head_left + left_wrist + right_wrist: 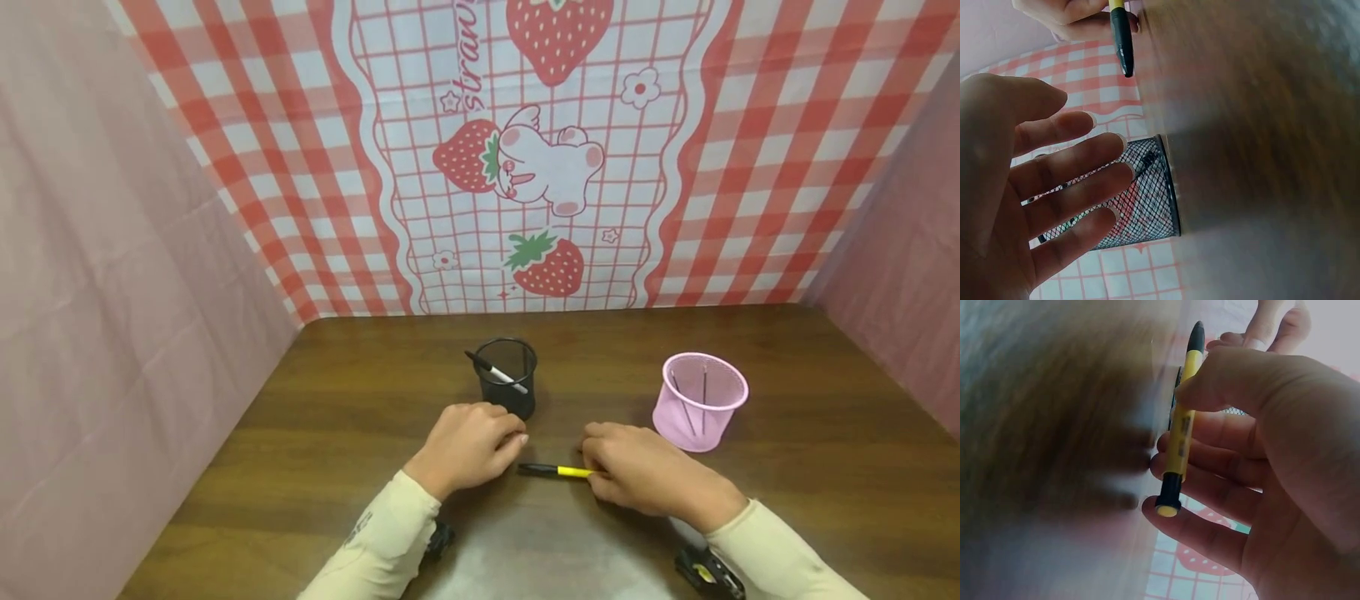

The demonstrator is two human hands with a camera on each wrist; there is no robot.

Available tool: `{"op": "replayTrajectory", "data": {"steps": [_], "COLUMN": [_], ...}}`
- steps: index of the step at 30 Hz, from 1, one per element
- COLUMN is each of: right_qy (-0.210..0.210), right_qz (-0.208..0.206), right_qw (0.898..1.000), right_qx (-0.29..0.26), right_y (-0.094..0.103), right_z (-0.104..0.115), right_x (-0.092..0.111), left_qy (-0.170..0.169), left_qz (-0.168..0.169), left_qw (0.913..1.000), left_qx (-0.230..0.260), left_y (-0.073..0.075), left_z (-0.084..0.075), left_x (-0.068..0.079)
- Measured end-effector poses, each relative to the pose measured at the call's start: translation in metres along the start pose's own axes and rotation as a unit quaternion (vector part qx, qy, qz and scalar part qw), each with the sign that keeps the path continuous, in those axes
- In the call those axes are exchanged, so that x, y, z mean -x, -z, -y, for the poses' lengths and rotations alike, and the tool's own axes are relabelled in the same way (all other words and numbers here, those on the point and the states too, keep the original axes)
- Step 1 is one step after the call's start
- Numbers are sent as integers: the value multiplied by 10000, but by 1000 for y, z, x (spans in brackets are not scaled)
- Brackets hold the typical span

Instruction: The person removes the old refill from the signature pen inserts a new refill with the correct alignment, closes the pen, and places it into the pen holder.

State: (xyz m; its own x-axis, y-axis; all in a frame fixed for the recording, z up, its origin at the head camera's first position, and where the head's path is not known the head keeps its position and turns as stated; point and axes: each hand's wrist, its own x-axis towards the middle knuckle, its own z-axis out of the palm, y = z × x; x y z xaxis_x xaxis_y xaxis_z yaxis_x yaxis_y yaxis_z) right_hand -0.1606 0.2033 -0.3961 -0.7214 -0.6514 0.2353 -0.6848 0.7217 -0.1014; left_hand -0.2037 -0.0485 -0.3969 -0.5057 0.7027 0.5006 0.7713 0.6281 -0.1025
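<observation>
My right hand (648,471) pinches a yellow pen (575,472) with black ends between thumb and fingers. The pen lies low over the table, its black tip toward my left hand (472,442). In the right wrist view the thumb presses on its yellow barrel (1180,440), and the black end with a yellow button points back at the camera. My left hand holds nothing; its fingers are relaxed and spread in front of the black mesh pen cup (527,404). A black-and-white pen (510,382) leans inside that cup, its black end above the rim.
A pink mesh cup (697,429) stands behind and right of my right hand, with two thin dark sticks inside. The brown wooden table (337,417) meets a strawberry-print cloth (540,167) at the back. Pink cloth hangs on both sides.
</observation>
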Motion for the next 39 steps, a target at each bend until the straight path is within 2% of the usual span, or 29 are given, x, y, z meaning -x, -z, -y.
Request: {"op": "replayTrajectory", "data": {"steps": [15, 30, 39], "right_qy": [-88, -202, -17], "right_qz": [-97, -156, -570], "right_qw": [9996, 9988, 9963], "right_qx": [-255, -414, -639], "right_y": [-2, -1, 5], "right_z": [-4, -11, -14], "right_x": [2, 2, 2], "left_qy": [76, 96, 81], "left_qz": [216, 253, 164], "left_qw": [9996, 9995, 9998], "left_qx": [-161, -167, -120], "left_y": [0, -2, 0], "left_z": [2, 2, 0], "left_x": [0, -1, 0]}}
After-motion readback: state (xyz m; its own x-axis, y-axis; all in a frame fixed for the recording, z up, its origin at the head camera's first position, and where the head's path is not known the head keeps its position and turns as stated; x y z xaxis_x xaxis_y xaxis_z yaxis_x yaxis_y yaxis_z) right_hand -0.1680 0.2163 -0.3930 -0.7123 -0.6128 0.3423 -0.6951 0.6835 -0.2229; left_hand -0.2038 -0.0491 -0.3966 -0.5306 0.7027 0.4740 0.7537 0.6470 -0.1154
